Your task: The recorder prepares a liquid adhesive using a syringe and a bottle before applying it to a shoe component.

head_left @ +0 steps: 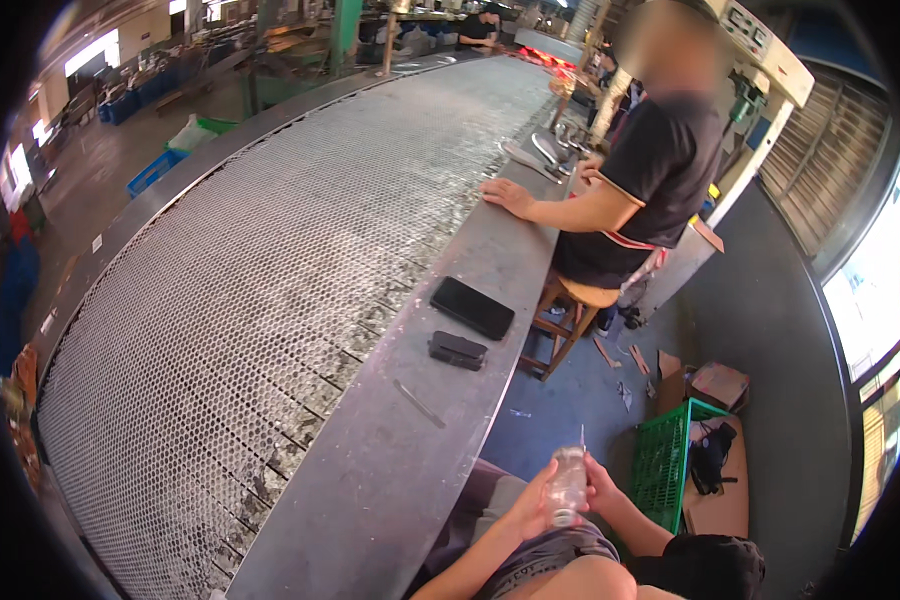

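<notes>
Low in the view, over the person's lap, both hands close around a small clear glass jar (568, 484); the left hand (530, 505) wraps its near side with the fingers curled against the glass, and the right hand (602, 482) grips the far side, so the jar sits upright between the two palms, clear of the counter; a thin pale stick or rod rises from the jar's top, too fine to tell what it is. Just to the left runs the grey metal counter (400, 450), a long curved ledge beside a wide mesh conveyor belt (240, 260); on the counter lie a black phone (472, 307), a dark folded wallet (457, 350) just beside it, and a slim metal tool (418, 403) nearer the person. Further along, another person in a black shirt (650, 190) sits on a wooden stool (568, 320) with one hand (507, 195) flat on the counter; a few metal pieces (545, 152) lie beyond that hand. On the floor to the right stands a green plastic crate (665, 460), with a cardboard box (718, 383) near it.
</notes>
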A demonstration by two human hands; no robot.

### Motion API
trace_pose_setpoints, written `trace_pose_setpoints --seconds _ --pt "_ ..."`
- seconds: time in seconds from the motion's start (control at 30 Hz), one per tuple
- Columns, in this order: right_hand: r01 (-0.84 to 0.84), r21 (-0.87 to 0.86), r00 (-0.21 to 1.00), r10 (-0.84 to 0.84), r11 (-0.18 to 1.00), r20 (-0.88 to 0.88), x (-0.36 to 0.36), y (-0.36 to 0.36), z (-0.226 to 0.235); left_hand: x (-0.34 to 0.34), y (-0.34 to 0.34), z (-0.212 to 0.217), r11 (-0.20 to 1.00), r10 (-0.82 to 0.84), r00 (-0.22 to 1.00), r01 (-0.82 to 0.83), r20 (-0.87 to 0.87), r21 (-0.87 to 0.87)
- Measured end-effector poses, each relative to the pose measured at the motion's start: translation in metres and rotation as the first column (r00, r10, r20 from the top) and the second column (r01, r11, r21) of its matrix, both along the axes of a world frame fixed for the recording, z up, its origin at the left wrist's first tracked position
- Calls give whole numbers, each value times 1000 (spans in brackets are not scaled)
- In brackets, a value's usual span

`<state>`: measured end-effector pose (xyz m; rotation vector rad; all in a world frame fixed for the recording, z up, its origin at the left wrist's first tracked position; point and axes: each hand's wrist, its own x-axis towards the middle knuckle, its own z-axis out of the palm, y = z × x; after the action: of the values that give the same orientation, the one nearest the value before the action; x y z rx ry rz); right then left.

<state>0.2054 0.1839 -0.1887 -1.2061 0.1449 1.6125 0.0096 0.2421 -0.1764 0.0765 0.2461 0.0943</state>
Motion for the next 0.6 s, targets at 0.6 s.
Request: trace_pose_setpoints --seconds 0.6 --pt "-367 3 750 294 930 593 37 -31 59 87 12 -69 729 519 743 -643 -422 -235"
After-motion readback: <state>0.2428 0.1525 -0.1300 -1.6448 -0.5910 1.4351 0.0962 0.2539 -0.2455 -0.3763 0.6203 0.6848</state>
